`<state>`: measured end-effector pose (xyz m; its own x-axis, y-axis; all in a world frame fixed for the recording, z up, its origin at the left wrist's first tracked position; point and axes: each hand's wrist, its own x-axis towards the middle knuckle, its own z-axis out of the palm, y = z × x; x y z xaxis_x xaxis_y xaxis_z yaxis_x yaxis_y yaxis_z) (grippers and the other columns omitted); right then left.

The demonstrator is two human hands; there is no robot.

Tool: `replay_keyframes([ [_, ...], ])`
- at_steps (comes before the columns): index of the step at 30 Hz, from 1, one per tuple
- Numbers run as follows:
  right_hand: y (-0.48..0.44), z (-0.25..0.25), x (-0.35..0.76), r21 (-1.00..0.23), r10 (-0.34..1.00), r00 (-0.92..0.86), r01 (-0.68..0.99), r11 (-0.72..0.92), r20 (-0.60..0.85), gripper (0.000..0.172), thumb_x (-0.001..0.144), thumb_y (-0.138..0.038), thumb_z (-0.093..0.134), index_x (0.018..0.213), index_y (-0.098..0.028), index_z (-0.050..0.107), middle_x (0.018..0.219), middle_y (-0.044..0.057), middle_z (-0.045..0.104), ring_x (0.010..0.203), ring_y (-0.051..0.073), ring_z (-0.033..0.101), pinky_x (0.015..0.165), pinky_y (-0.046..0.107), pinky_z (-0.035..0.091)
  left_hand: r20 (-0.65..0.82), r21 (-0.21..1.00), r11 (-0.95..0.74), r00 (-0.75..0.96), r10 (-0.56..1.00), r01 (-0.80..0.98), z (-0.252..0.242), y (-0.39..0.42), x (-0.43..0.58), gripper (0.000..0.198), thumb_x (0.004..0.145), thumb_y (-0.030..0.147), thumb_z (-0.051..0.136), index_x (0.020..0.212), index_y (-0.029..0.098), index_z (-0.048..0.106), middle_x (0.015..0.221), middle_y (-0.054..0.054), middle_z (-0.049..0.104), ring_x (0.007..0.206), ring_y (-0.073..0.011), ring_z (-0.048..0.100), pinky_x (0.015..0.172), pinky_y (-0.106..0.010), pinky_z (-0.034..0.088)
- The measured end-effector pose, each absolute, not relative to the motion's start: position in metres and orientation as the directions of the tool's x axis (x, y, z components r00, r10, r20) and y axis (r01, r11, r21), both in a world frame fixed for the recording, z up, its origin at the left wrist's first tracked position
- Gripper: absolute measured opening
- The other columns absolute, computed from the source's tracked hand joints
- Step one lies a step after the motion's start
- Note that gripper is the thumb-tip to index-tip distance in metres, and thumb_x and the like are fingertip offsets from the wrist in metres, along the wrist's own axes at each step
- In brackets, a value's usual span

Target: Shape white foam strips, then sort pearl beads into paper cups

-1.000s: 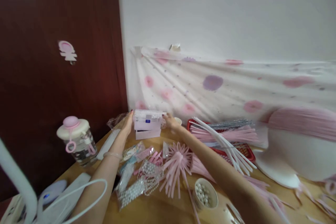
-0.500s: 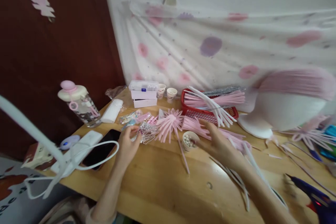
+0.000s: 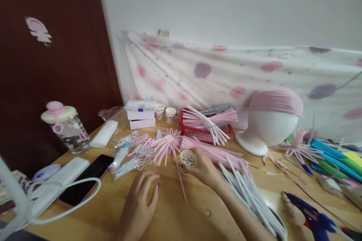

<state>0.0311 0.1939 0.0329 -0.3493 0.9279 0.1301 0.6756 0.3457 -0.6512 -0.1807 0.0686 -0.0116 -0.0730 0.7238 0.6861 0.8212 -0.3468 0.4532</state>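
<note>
My right hand (image 3: 202, 167) is wrapped round a small paper cup (image 3: 183, 170) that holds white pearl beads (image 3: 188, 159). Bare of any object, my left hand (image 3: 144, 199) hovers over the table with its fingers apart. Just beyond it lie clear packets of pearl strings (image 3: 135, 158). A pink pipe-cleaner flower (image 3: 169, 141) with a long stem (image 3: 181, 180) lies left of the cup. Behind my right hand is a bundle of pink pipe cleaners (image 3: 209, 147), and white pipe cleaners (image 3: 251, 196) lie beside my right forearm.
A red basket (image 3: 198, 134) of pipe cleaners stands at the back, beside a foam head (image 3: 268, 131). A blue glue gun (image 3: 308, 211) lies at the right. Phone (image 3: 86, 179), water bottle (image 3: 69, 128) and looped white cable (image 3: 70, 207) occupy the left.
My right hand has taken hold of the bead cup. My left hand has let go of the pearl packet and drawn back towards me. The view has swung to the right and up.
</note>
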Motion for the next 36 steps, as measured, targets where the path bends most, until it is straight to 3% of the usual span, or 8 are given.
replay_keyframes([
  [4,0.221,0.079,0.025,-0.595,0.910,-0.394,0.704,0.388,0.128,0.037,0.069,-0.032,0.078,0.100,-0.017,0.064,0.088,0.007,0.075,0.076,0.024,0.070,0.064,0.031,0.050,0.720,0.377,-0.268,-0.098,0.687,0.886,-0.043,0.062,-0.205,0.023,0.089,0.016,0.050,0.106,0.027,0.060,0.097,-0.006,0.070,0.090,-0.0226,0.070,0.075,-0.033,0.059],
  [9,0.291,0.141,-0.020,-0.467,0.894,-0.437,0.773,0.430,0.100,0.038,0.075,-0.041,0.079,0.099,-0.013,0.069,0.093,0.006,0.073,0.087,0.025,0.069,0.075,0.034,0.053,0.677,0.256,-0.081,-0.119,0.726,0.963,-0.062,0.074,-0.227,0.031,0.089,0.022,0.049,0.119,0.022,0.059,0.121,-0.016,0.066,0.112,-0.0335,0.064,0.094,-0.052,0.052],
  [13,0.345,0.141,-0.072,-0.366,0.915,-0.403,0.855,0.367,-0.024,0.029,0.094,-0.036,0.064,0.114,-0.015,0.064,0.115,0.006,0.067,0.097,0.023,0.067,0.083,0.042,0.057,0.619,0.182,-0.027,-0.093,0.780,0.983,-0.064,0.080,-0.227,0.033,0.090,0.022,0.049,0.121,0.016,0.059,0.128,-0.021,0.063,0.120,-0.0372,0.058,0.097,-0.057,0.046],
  [19,0.378,0.088,-0.122,-0.287,0.933,-0.350,0.905,0.313,-0.086,0.033,0.095,-0.033,0.063,0.124,-0.018,0.060,0.126,0.009,0.063,0.105,0.024,0.065,0.087,0.045,0.056,0.612,0.319,0.030,-0.230,0.757,0.947,-0.064,0.079,-0.240,0.037,0.092,0.019,0.043,0.127,0.017,0.054,0.134,-0.020,0.061,0.127,-0.0341,0.055,0.105,-0.055,0.040],
  [24,0.379,0.067,-0.139,-0.264,0.933,-0.351,0.910,0.320,-0.079,0.035,0.095,-0.033,0.064,0.125,-0.016,0.059,0.126,0.010,0.062,0.106,0.025,0.065,0.088,0.046,0.056,0.436,0.599,-0.001,-0.325,0.839,0.801,-0.035,0.081,-0.253,0.031,0.091,0.022,0.039,0.110,0.019,0.064,0.115,-0.017,0.070,0.112,-0.0338,0.064,0.100,-0.057,0.045],
  [29,0.360,0.080,-0.128,-0.262,0.918,-0.388,0.897,0.356,-0.081,0.036,0.095,-0.033,0.063,0.126,-0.016,0.058,0.128,0.011,0.061,0.108,0.026,0.064,0.090,0.047,0.055,0.208,0.733,-0.192,0.053,0.977,0.653,0.002,0.097,-0.225,0.018,0.085,0.022,0.057,0.084,0.028,0.074,0.080,0.000,0.075,0.065,-0.0164,0.069,0.063,-0.027,0.057],
  [33,0.333,0.099,-0.087,-0.290,0.821,-0.509,0.852,0.436,-0.260,0.025,0.095,-0.033,0.063,0.114,-0.017,0.065,0.116,0.008,0.067,0.099,0.021,0.067,0.084,0.040,0.057,0.195,0.835,-0.239,0.140,0.971,0.496,0.015,0.124,-0.217,0.038,0.083,0.022,0.061,0.119,0.029,0.071,0.123,-0.005,0.071,0.107,-0.0224,0.069,0.091,-0.035,0.056],
  [36,0.313,0.102,-0.065,-0.374,0.667,-0.603,0.796,0.475,-0.438,0.012,0.087,-0.027,0.072,0.087,-0.016,0.070,0.082,0.001,0.071,0.067,0.014,0.066,0.064,0.029,0.056,0.247,0.852,-0.217,0.001,0.969,0.477,0.020,0.149,-0.237,0.050,0.086,0.028,0.057,0.136,0.024,0.059,0.140,-0.009,0.060,0.136,-0.0274,0.049,0.114,-0.047,0.037],
])
